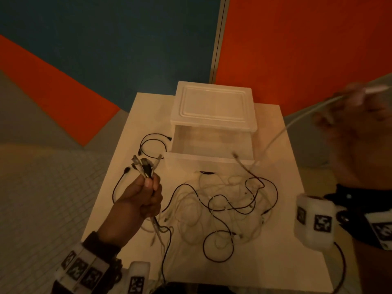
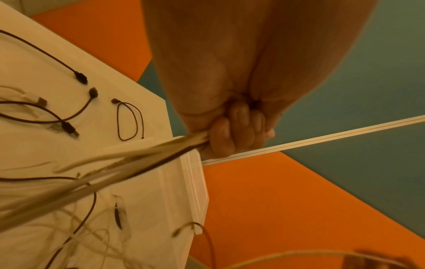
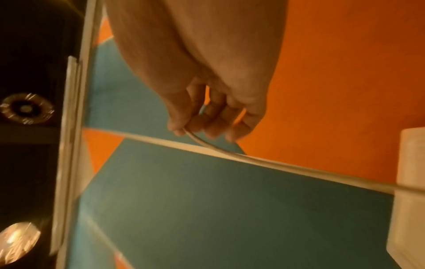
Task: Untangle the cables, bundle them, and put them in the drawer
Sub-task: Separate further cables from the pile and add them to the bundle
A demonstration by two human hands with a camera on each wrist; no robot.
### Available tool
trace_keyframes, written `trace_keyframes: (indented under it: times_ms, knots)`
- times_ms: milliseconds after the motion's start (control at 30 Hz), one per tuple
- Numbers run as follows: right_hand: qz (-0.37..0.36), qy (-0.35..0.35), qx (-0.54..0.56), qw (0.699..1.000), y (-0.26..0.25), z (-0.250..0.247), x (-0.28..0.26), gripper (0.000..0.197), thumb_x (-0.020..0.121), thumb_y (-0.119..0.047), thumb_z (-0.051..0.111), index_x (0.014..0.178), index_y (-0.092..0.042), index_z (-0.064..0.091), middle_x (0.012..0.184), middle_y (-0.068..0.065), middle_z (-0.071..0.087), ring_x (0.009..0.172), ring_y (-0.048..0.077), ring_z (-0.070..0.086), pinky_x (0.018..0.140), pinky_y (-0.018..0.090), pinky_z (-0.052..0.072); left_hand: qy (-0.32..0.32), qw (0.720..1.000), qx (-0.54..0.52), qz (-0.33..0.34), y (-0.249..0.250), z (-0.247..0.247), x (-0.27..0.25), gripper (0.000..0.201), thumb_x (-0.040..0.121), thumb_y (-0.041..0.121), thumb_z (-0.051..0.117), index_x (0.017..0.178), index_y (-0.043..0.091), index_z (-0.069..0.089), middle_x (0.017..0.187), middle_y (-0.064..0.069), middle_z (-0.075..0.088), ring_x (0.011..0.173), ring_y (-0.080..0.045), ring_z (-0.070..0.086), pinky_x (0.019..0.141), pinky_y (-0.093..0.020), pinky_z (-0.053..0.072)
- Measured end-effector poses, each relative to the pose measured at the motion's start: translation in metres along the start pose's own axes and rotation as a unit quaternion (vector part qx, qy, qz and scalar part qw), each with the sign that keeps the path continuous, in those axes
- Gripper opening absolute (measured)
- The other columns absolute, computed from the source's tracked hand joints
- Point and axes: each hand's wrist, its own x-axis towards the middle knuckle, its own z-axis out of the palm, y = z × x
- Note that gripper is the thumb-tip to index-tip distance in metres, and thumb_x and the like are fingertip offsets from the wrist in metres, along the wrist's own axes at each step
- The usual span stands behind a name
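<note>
A: Cables (image 1: 222,206) lie tangled across the desk (image 1: 275,262), nearest us; left hand (image 1: 140,200) clenches a bunch of plug ends (image 1: 145,166), strands trailing down to the heap.

B: And the right hand (image 1: 356,115)?

A: Up high, off right, fingers (image 3: 181,125) pinching one white cable (image 1: 297,119) that runs down-left toward the pile. The open drawer (image 1: 212,143) sits beyond.

B: Anything unclear?

A: That hand's blurred, and where its cable joins the knot I can't tell.

On the table (image 1: 275,262), the tangled cables (image 1: 224,204) lie before the open drawer (image 1: 212,145), between my hands.
</note>
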Motion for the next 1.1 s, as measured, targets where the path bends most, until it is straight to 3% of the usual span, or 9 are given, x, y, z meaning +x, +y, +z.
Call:
trace_keyframes:
  times_ms: [67, 167, 267, 467, 567, 667, 867, 967, 1100]
  knots:
    - [0.043, -0.09, -0.03, 0.995, 0.001, 0.043, -0.016, 0.003, 0.091, -0.026, 0.062, 0.09, -0.023, 0.064, 0.097, 0.004, 0.066, 0.093, 0.023, 0.063, 0.082, 0.036, 0.056, -0.001, 1.0, 0.001, 0.006, 0.002, 0.005, 0.002, 0.031, 0.082, 0.044, 0.072, 0.081, 0.017, 0.057, 0.064, 0.001, 0.031, 0.05, -0.008, 0.024, 0.047, -0.024, 0.023]
    - [0.088, -0.222, -0.128, 0.962, 0.029, 0.112, -0.061, 0.02, 0.094, 0.002, 0.051, 0.081, -0.007, 0.064, 0.076, 0.019, 0.061, 0.063, 0.026, 0.062, 0.062, 0.031, 0.058, 0.02, 0.999, 0.02, 0.018, 0.002, 0.014, 0.004, 0.021, 0.092, 0.034, 0.056, 0.081, 0.016, 0.057, 0.064, -0.001, 0.031, 0.054, -0.014, 0.019, 0.05, -0.029, 0.018]
    - [0.136, -0.275, -0.241, 0.921, 0.069, 0.143, -0.09, 0.018, 0.095, -0.008, 0.055, 0.091, -0.002, 0.072, 0.073, 0.002, 0.062, 0.056, 0.015, 0.062, 0.059, 0.021, 0.053, 0.041, 0.997, 0.066, 0.03, 0.001, 0.025, 0.005, 0.022, 0.094, 0.029, 0.044, 0.092, 0.01, 0.055, 0.069, -0.008, 0.022, 0.059, -0.021, 0.014, 0.053, -0.033, 0.015]
    - [0.164, -0.167, -0.166, 0.958, 0.091, 0.16, -0.104, 0.007, 0.089, -0.008, 0.066, 0.094, -0.005, 0.069, 0.068, -0.001, 0.069, 0.059, 0.016, 0.068, 0.061, 0.024, 0.056, 0.092, 0.989, 0.095, 0.061, 0.001, 0.027, 0.005, 0.022, 0.099, 0.025, 0.046, 0.109, 0.02, 0.066, 0.074, -0.007, 0.026, 0.063, -0.02, 0.018, 0.053, -0.029, 0.022]
    - [0.143, -0.133, -0.155, 0.968, 0.094, 0.17, -0.112, 0.006, 0.086, -0.011, 0.07, 0.091, -0.007, 0.068, 0.075, 0.004, 0.071, 0.066, 0.021, 0.07, 0.062, 0.036, 0.06, 0.085, 0.987, 0.128, 0.056, -0.002, 0.032, 0.004, 0.025, 0.1, 0.031, 0.045, 0.091, 0.031, 0.068, 0.075, -0.013, 0.026, 0.064, -0.02, 0.021, 0.056, -0.033, 0.023]
    - [0.124, -0.097, -0.185, 0.97, 0.101, 0.18, -0.117, 0.007, 0.084, -0.02, 0.073, 0.088, -0.015, 0.07, 0.079, -0.001, 0.072, 0.073, 0.017, 0.07, 0.066, 0.045, 0.06, 0.073, 0.984, 0.153, 0.057, -0.006, 0.035, 0.003, 0.026, 0.095, 0.043, 0.047, 0.081, 0.026, 0.061, 0.075, -0.016, 0.026, 0.067, -0.026, 0.019, 0.06, -0.04, 0.021]
    - [0.175, -0.024, -0.107, 0.978, 0.105, 0.186, -0.113, 0.032, 0.073, -0.018, 0.083, 0.077, -0.011, 0.052, 0.077, 0.007, 0.072, 0.068, 0.021, 0.071, 0.052, 0.03, 0.055, 0.056, 0.981, 0.171, 0.072, -0.007, 0.03, 0.004, 0.038, 0.093, 0.049, 0.048, 0.112, 0.021, 0.066, 0.072, -0.003, 0.035, 0.066, -0.023, 0.022, 0.06, -0.038, 0.026]
    - [0.209, -0.044, -0.137, 0.967, 0.107, 0.185, -0.117, 0.04, 0.072, -0.034, 0.082, 0.071, -0.014, 0.047, 0.065, 0.006, 0.061, 0.057, 0.02, 0.066, 0.048, 0.031, 0.053, 0.069, 0.975, 0.195, 0.075, -0.009, 0.026, 0.005, 0.042, 0.093, 0.05, 0.05, 0.109, 0.013, 0.062, 0.073, -0.004, 0.044, 0.062, -0.017, 0.032, 0.061, -0.039, 0.03]
    - [0.223, -0.132, -0.14, 0.956, 0.111, 0.178, -0.123, 0.039, 0.081, -0.043, 0.074, 0.077, -0.009, 0.054, 0.07, 0.006, 0.062, 0.05, 0.019, 0.061, 0.049, 0.03, 0.047, 0.096, 0.978, 0.165, 0.08, -0.006, 0.024, 0.009, 0.023, 0.098, 0.029, 0.047, 0.088, 0.022, 0.066, 0.075, 0.0, 0.056, 0.064, -0.015, 0.042, 0.059, -0.032, 0.036]
